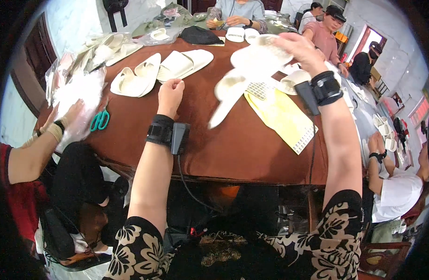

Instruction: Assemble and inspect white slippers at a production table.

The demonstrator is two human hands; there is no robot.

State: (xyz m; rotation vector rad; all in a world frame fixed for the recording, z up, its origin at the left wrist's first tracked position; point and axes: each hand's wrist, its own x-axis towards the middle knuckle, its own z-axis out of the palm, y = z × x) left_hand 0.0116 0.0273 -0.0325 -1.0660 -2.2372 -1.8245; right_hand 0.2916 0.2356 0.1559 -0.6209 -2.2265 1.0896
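My two bare forearms reach up from the lower edge, each with a black wrist strap, over a table [233, 149] covered in brown cloth. My left hand [170, 95] is curled into a loose fist, holding nothing, knuckles resting on the cloth. My right hand [301, 49] is raised above the table, fingers closed around a white slipper [258, 58], which is blurred. A second white slipper [226, 100] hangs just below it, tilted; I cannot tell whether it is attached. Beneath them lies a yellow sheet [282, 116] flat on the cloth. To the left, teal-handled scissors [100, 120] lie near the table edge, beside another person's hand [69, 116] pressing a clear plastic bag [81, 91]. Further off, pairs of white slippers [158, 70] lie in a row. At the far side, other people sit working.
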